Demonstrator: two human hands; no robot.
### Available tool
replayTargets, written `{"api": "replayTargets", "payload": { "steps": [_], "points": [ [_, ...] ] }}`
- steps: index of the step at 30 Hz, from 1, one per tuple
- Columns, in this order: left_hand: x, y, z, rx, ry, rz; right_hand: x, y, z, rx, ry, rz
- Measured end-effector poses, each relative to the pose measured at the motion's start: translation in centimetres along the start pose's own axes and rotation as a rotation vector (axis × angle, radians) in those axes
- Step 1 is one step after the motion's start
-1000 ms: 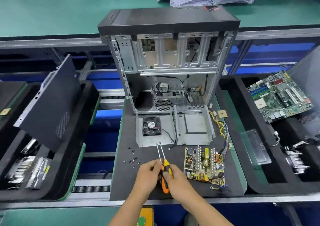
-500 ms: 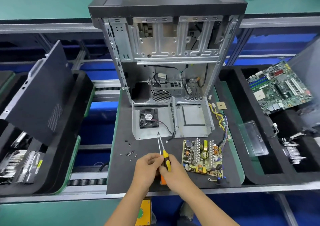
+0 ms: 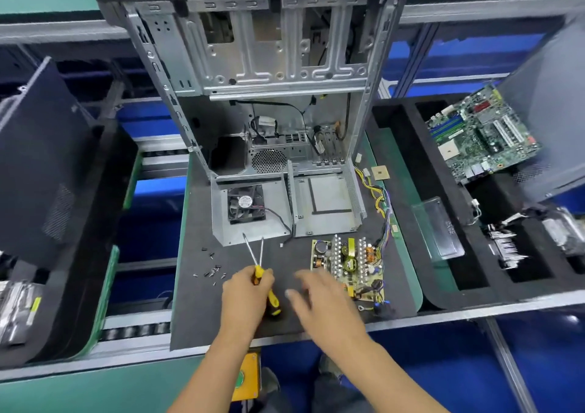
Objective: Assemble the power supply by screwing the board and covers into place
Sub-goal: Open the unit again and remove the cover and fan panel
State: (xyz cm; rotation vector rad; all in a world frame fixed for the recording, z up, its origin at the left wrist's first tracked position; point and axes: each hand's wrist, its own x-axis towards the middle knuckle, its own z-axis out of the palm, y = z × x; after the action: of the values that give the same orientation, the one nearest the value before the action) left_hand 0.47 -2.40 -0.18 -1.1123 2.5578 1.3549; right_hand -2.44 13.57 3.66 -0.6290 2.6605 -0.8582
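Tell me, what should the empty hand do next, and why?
Probably pick up the circuit board. The right hand is open and holds nothing, right beside that board, while the left hand grips both screwdrivers. The metal tray behind it sits bare, and the loose screws wait on the mat.

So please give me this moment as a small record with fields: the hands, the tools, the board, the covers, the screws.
left hand: grips two screwdrivers, shafts pointing away
right hand: open, blurred, beside the power supply board
board: flat on the black mat, outside the covers
fan cover: lying open
base cover: lying open, without board
screws: loose, left of the hands
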Motion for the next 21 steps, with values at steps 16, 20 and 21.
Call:
{"api": "replayTargets", "payload": {
  "steps": [16, 20, 21],
  "points": [
    [-0.9, 0.7, 2.2, 0.329, 0.243, 0.272, 1.9, 5.9, -6.2, -0.101, 0.172, 0.429],
    [-1.2, 3.0, 2.3, -0.12, 0.014, 0.253, 0.6, 6.6, -8.8, 0.064, 0.194, 0.496],
    [-1.3, 3.7, 2.3, -0.225, -0.023, 0.225, 0.3, 6.9, -9.6, 0.089, 0.219, 0.493]
  ]
}}
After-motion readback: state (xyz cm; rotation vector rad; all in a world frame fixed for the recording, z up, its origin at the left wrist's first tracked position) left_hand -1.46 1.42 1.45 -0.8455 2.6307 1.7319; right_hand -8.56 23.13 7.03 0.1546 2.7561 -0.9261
